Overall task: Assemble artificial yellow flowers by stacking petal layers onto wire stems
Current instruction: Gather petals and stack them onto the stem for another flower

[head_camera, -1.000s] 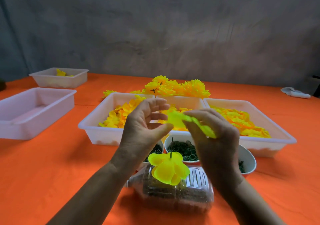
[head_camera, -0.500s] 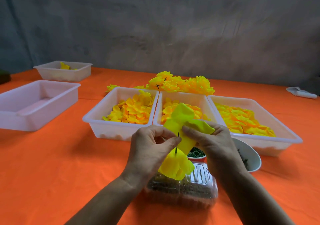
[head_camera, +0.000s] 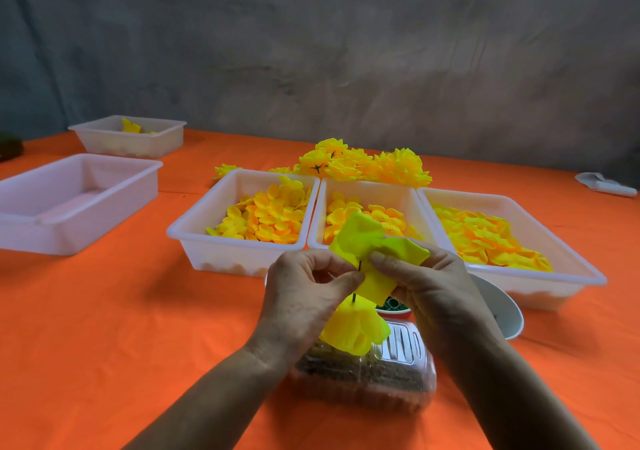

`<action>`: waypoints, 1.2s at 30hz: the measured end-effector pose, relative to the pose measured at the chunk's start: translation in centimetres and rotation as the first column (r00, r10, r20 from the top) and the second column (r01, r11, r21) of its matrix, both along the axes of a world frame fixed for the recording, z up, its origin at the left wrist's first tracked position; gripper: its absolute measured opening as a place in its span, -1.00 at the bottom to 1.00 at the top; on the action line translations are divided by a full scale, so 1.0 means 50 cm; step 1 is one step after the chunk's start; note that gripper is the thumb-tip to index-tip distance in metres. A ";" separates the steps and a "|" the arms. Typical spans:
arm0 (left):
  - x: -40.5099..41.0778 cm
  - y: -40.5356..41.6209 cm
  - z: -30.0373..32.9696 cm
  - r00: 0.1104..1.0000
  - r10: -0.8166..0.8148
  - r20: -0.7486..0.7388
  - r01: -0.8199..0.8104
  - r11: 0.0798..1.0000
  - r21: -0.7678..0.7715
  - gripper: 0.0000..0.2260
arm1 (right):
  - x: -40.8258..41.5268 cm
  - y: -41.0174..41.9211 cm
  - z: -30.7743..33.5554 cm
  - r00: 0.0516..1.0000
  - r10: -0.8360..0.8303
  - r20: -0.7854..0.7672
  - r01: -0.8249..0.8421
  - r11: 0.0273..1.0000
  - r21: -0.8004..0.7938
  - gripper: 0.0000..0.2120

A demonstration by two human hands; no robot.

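Observation:
A large yellow petal layer (head_camera: 370,242) is pinched between my left hand (head_camera: 304,297) and my right hand (head_camera: 426,287), threaded on the tip of a thin dark wire stem (head_camera: 359,266). Lower on the same stem sits a stack of yellow petals (head_camera: 356,328), above a clear plastic bottle (head_camera: 367,377) lying on its side. Three white trays hold loose petals: left tray (head_camera: 194,238), middle tray (head_camera: 367,193), right tray (head_camera: 568,269). Finished yellow flowers (head_camera: 363,164) are piled behind them.
An orange cloth (head_camera: 121,328) covers the table. A large white tub (head_camera: 104,207) stands at the left, a smaller tub (head_camera: 138,145) with a few petals behind it. White bowls (head_camera: 502,311) with small green parts sit under my hands. A white object (head_camera: 606,186) lies far right.
Both hands brought the petal layer down from above onto the wire tip and now hold it pierced by the stem. The view shifted slightly.

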State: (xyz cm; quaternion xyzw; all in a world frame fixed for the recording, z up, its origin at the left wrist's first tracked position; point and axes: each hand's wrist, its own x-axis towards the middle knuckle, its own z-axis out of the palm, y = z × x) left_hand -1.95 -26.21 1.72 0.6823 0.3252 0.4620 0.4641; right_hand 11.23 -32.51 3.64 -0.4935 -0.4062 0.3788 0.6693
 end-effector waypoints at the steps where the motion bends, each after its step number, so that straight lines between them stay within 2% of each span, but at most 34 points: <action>1: 0.000 0.000 0.000 1.000 0.002 -0.001 -0.002 1.000 0.000 -0.89 | -0.002 0.001 0.001 1.000 -0.002 0.001 0.002 1.000 0.010 -0.76; 4: -0.001 -0.001 0.000 1.000 0.013 -0.006 -0.013 1.000 0.002 -0.88 | -0.008 0.005 0.003 1.000 -0.019 -0.002 0.019 1.000 0.021 -0.83; 13: 0.000 -0.003 0.004 1.000 0.026 -0.002 -0.027 0.998 -0.057 -0.91 | -0.017 0.001 0.000 0.994 -0.029 0.106 0.013 0.989 0.150 -0.85; 17: 0.000 -0.002 0.003 0.999 0.029 0.016 -0.028 0.997 -0.073 -0.91 | -0.020 -0.005 -0.001 0.957 -0.111 0.269 0.049 0.973 0.228 -0.86; 20: -0.006 -0.004 0.006 0.999 0.017 0.035 -0.015 0.998 -0.066 -0.88 | -0.022 -0.012 -0.008 0.824 -0.268 0.499 0.095 0.934 0.344 -0.84; 24: -0.024 0.000 0.014 0.995 0.078 0.062 -0.081 0.996 0.046 -0.64 | -0.018 -0.015 -0.018 0.546 -0.451 0.706 0.090 0.869 0.486 -0.82; 26: -0.032 0.006 0.020 0.993 0.083 0.079 -0.097 0.978 0.183 -0.63 | -0.014 -0.016 -0.021 0.404 -0.515 0.756 0.019 0.831 0.557 -0.81; 28: -0.037 0.009 0.025 0.996 0.058 0.073 -0.081 0.927 0.366 -0.71 | -0.008 -0.014 -0.028 0.279 -0.566 0.776 -0.038 0.801 0.598 -0.73; 29: -0.037 0.009 0.026 0.996 0.054 0.065 -0.077 0.898 0.433 -0.78 | -0.005 -0.012 -0.032 0.240 -0.586 0.774 -0.054 0.788 0.613 -0.69; 31: -0.037 0.010 0.022 0.996 0.067 0.053 -0.085 0.858 0.507 -0.85 | -0.002 -0.010 -0.041 0.204 -0.616 0.761 -0.070 0.766 0.639 -0.74; 36: -0.038 0.015 0.009 0.992 0.128 0.022 -0.114 0.776 0.621 -0.89 | -0.004 -0.008 -0.062 0.178 -0.676 0.715 0.025 0.729 0.684 -0.68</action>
